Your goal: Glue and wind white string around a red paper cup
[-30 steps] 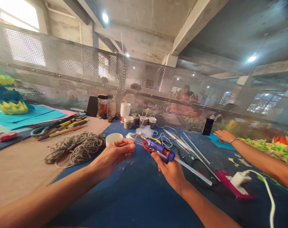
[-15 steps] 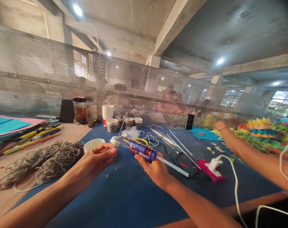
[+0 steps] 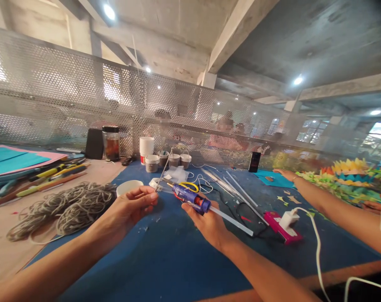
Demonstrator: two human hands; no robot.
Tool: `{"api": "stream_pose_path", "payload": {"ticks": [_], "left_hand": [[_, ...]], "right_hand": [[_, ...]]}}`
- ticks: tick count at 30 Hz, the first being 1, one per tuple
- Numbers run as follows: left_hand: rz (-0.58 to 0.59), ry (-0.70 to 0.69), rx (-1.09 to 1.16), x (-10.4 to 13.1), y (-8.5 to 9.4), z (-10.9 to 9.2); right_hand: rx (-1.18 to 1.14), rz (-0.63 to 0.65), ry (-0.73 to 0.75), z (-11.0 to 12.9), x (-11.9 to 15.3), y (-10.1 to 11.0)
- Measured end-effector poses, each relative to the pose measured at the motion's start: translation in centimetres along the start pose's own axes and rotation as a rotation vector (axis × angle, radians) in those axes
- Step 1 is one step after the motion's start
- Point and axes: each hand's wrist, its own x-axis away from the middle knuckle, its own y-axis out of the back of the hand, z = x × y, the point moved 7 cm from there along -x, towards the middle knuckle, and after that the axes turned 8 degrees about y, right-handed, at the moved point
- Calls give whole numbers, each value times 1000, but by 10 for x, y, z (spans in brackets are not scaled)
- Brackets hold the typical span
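My right hand (image 3: 209,222) is wrapped round a blue hot glue gun (image 3: 190,198), with a clear glue stick (image 3: 231,220) jutting from its back end. The gun's nozzle points left, close to a thin wire (image 3: 164,170) that rises at a slant from my left hand (image 3: 138,203). Thumb and fingertips of that hand pinch the wire's lower end. Whether the nozzle touches the wire, I cannot tell. Just behind my left hand stands a white paper cup or bowl (image 3: 129,186), partly covered by it. Yellow-handled scissors (image 3: 189,186) lie behind the gun.
Grey cord (image 3: 80,205) lies heaped at left near several tools. Small cups (image 3: 152,163), a stack of white cups (image 3: 146,146) and a jar (image 3: 111,143) line the back. A pink power strip (image 3: 283,228) sits at right, where a co-worker's arm (image 3: 329,197) reaches over blue paper (image 3: 272,178).
The view has shifted slightly, moving everything a little to the right. My hands keep the same hold on wire and glue gun. The co-worker's hand has come down to the blue paper.
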Motion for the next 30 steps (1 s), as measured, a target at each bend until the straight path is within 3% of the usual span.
{"api": "stream_pose_path", "payload": {"ticks": [10,16,21,26,30], "left_hand": [[-8,-22,9,4,1,-4],[-18,-45,-11,1,3,-6],[19,-61,-28,-3,4,-5],[93,-60,-2,-1,-1,-3],[137,-44,28,3,-5,-2]], "right_hand": [[165,13,107,12,2,3],[430,59,266,0,6,-6],[509,143,433,9,11,-17],[530,157,448,14,13,-20],[556,131,403,4,13,-19]]}}
